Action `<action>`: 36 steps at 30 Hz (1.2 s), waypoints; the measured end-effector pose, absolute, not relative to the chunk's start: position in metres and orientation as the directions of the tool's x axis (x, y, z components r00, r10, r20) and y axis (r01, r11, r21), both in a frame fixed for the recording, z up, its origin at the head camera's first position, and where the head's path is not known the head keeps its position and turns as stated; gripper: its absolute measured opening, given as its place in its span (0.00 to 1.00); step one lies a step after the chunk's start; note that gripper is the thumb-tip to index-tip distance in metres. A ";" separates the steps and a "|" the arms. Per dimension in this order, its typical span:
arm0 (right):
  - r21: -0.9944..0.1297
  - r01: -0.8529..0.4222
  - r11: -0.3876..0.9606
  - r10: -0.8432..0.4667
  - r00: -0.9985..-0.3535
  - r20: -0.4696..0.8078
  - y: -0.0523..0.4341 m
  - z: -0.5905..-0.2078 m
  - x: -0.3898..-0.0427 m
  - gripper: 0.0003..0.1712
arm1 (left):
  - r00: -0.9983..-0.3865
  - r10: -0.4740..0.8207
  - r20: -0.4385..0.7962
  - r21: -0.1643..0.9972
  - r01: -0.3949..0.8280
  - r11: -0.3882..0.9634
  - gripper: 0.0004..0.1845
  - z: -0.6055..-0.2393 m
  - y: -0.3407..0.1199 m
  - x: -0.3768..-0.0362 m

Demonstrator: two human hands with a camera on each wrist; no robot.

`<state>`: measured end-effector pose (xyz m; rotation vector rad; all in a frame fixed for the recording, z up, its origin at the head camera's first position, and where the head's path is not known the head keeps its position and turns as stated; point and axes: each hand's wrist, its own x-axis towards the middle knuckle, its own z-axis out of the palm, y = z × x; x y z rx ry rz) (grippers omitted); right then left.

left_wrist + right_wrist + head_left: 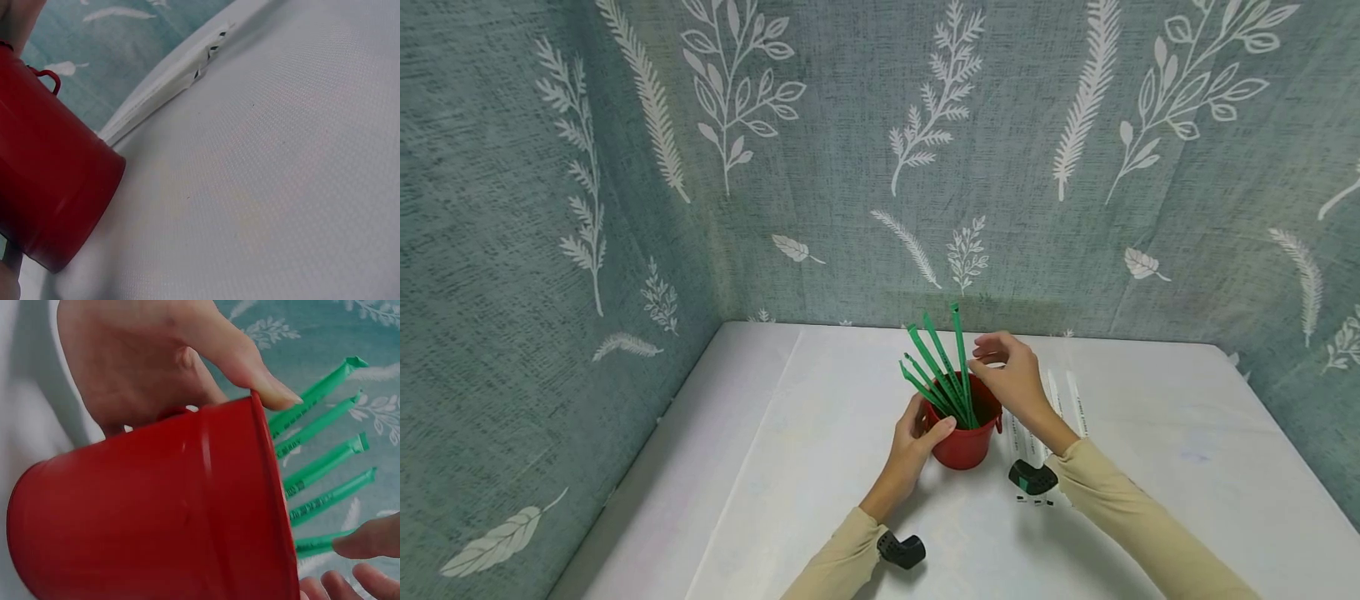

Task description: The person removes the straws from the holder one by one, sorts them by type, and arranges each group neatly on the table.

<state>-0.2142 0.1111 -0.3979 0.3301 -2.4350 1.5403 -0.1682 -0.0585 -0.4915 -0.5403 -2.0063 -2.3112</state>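
A small red pot [964,446] stands on the white table [820,467] with several green sticks [934,367] fanned out of it. My left hand [917,429] grips the pot's left side, thumb on the rim. The right wrist view shows the pot [156,519] from close up, with that thumb [262,384] on its edge and the green sticks [322,465] beyond. My right hand [1009,371] is at the pot's right rim. Its thumb and forefinger pinch the tallest, rightmost stick. In the right wrist view a right fingertip [369,540] covers that stick.
A few white strips [1063,396] lie on the table right of the pot; they also show in the left wrist view behind the pot [53,181] as white strips [159,97]. Leaf-patterned fabric walls [865,150] close in the back and both sides.
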 end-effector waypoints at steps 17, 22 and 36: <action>-0.837 -0.378 0.396 -0.046 -0.919 0.392 0.097 -0.408 -0.219 0.15 | -0.940 0.208 0.272 0.958 0.243 -0.151 0.30 -0.466 -0.060 -0.153; -0.847 -0.374 0.379 -0.039 -0.921 0.389 0.096 -0.405 -0.218 0.15 | -0.943 0.198 0.266 0.960 0.240 -0.148 0.30 -0.469 -0.062 -0.154; -0.864 -0.386 0.324 -0.010 -0.914 0.405 0.109 -0.382 -0.210 0.17 | -0.939 0.201 0.277 0.956 0.249 -0.156 0.28 -0.495 -0.058 -0.170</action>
